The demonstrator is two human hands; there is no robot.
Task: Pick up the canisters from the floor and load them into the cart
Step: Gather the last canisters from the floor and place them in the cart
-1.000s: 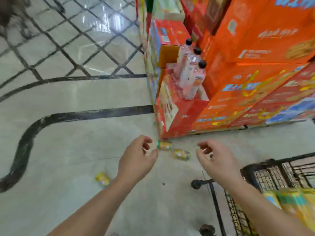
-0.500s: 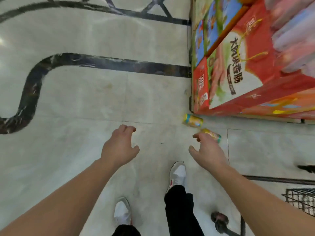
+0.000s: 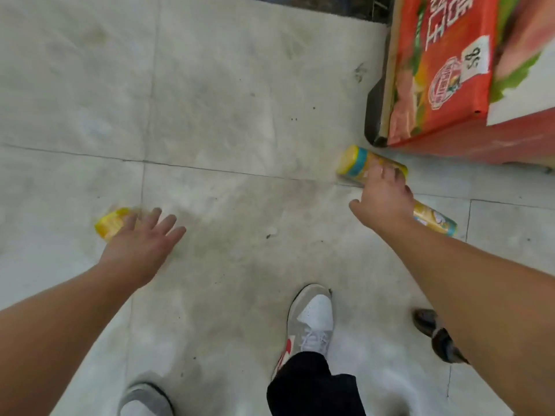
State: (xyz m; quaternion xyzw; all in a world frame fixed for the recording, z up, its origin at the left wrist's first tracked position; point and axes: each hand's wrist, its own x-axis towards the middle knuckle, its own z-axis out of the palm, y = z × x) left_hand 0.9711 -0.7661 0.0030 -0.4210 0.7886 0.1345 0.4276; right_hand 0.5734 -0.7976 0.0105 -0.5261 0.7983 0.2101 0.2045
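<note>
- All three canisters lie on their sides on smooth floor tile [image 3: 240, 115], so a glancing touch could set any of them rolling. The far right canister [image 3: 359, 165] lies just beside the base of the red display box [image 3: 444, 85] and could roll under its dark edge.
- You are reaching two ways at once. With your attention split, one hand may knock its canister away rather than close on it. The left canister [image 3: 109, 225] is blurred, so how it lies is unclear.
- The near right canister [image 3: 437, 220] is partly hidden behind your right wrist, which may nudge it as you lift.
- A dark caster [image 3: 425, 321], probably the cart's, sits near you on the right. The basket is out of view, so loading will likely mean a turn.
- Your left hand [image 3: 141, 244] is spread wide with straight fingers and holds nothing. It overlaps the near end of the left canister, but contact is not clear.
- Your right hand [image 3: 386, 199] stretches its fingers over the far right canister, with the thumb held out to the left. It is not wrapped round the canister, and I cannot tell whether the fingertips touch.
</note>
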